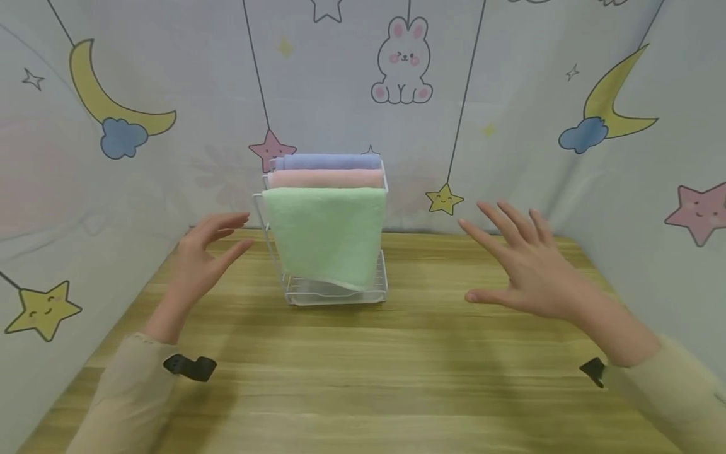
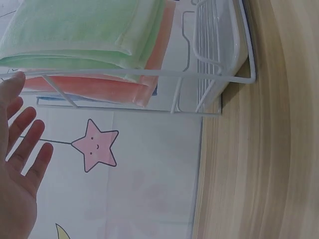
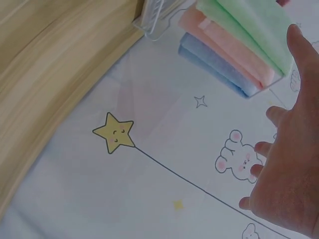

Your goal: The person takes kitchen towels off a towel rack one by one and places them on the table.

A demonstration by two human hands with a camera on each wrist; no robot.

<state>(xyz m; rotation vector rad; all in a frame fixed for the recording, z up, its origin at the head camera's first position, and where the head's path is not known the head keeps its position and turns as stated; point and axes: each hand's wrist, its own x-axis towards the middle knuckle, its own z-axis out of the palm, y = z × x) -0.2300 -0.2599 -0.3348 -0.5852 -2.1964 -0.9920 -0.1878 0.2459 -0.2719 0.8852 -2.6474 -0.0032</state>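
Note:
A white wire rack stands on the wooden table with folded towels draped over its bars. The green towel hangs in front, the pink towel behind it, and the blue towel at the back. My left hand is held just left of the rack, fingers extended, holding nothing; the left wrist view shows the thumb close to the rack's side frame, contact uncertain. To the right of the rack and apart from it, my right hand is spread in the air, with nothing in it.
The wood-grain table runs up to a fabric backdrop printed with stars, moons and a rabbit. Fabric walls also close in the left and right sides. Dark straps show at both sleeve cuffs.

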